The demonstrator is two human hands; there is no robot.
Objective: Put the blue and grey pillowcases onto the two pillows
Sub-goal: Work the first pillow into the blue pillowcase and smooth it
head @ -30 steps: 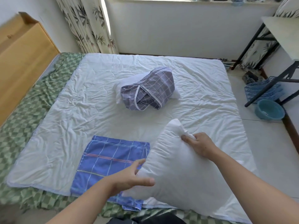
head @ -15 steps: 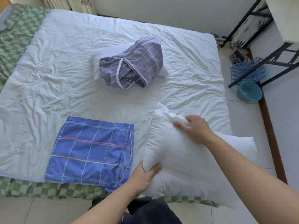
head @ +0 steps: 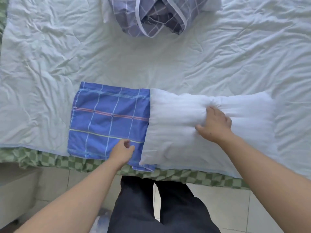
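Note:
A blue checked pillowcase lies flat near the bed's front edge. A bare white pillow lies to its right, its left end overlapping the case's right edge. My right hand presses down on the pillow's middle, fingers spread, denting it. My left hand hovers over the pillowcase's lower right part with fingers loosely curled, holding nothing that I can see. The grey checked pillowcase sits bunched at the top, on a second white pillow that is mostly out of frame.
A wrinkled white quilt covers the bed, over a green checked sheet showing along the front edge. My dark-trousered legs stand on the tiled floor against the bed.
The pillow went from held up to lying flat beside the blue pillowcase. My left hand let go of its corner and moved over the pillowcase. The camera tilted down.

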